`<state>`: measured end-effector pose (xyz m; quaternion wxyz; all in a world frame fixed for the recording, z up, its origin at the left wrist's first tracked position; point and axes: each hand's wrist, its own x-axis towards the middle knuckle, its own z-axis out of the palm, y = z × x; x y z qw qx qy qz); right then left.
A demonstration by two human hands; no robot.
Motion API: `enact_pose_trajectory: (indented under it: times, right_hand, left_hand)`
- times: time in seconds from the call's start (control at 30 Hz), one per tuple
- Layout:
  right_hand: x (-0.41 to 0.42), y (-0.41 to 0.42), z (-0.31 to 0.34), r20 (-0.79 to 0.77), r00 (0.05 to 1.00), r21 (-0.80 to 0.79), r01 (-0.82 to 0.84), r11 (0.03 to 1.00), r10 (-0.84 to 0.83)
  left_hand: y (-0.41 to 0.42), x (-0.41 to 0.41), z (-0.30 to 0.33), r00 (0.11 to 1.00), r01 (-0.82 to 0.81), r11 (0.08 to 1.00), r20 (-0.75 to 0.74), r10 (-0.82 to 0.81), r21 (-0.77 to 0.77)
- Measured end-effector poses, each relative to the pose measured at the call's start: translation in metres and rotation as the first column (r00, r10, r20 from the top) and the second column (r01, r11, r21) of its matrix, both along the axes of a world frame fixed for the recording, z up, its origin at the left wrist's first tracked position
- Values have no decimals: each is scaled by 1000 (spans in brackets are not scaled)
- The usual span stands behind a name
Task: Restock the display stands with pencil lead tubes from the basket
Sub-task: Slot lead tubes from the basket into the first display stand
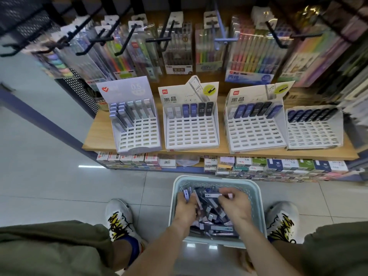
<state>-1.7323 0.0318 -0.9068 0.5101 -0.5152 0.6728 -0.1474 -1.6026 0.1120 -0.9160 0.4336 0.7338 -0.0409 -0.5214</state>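
Both hands (211,204) in basket (256,196), stands (192,132) w/ shelf beyond.

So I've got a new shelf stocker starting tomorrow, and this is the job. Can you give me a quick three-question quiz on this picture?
1. How many white display stands sit on the wooden shelf?
2. True or false: the basket is on the shelf.
3. Which stand has tubes only in its back row: A) the left stand, B) the second stand?

Key:
1. Four.
2. False. It sits on the floor between the shoes, with the left hand and right hand both in it among the tubes.
3. B.
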Motion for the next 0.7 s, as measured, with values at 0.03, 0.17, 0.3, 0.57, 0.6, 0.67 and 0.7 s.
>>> enact_pose_trajectory:
  times: [0.03, 0.17, 0.3, 0.57, 0.6, 0.67, 0.7]
  right_hand:
    - [-2, -2, 6, 17, 1000, -25, 1, 1000, -1]
    - [-2, -14, 45, 255, 967, -62, 14, 998, 2]
    - [27, -23, 100, 418, 893, -133, -120, 984, 165]
    - [124, -32, 205, 440, 757, -447, -283, 849, 484]
    - [136, -31, 212, 436, 745, -477, -284, 831, 505]
    - [157, -28, 221, 415, 740, -534, -272, 800, 528]
    - [166, -26, 223, 405, 741, -558, -262, 787, 535]
  left_hand:
    - [0, 2, 8, 1000, 19, 1000, -2, -19, -17]
    - [-5, 21, 46, 996, 71, 987, -46, -78, -146]
    - [-14, 62, 103, 979, 164, 975, 150, -141, -150]
    - [-9, 149, 224, 939, 251, 933, 299, -170, -257]
    - [-8, 160, 233, 937, 254, 929, 307, -166, -270]
    - [-5, 178, 244, 929, 255, 924, 338, -153, -283]
    - [-1, 186, 246, 922, 255, 925, 359, -145, -281]
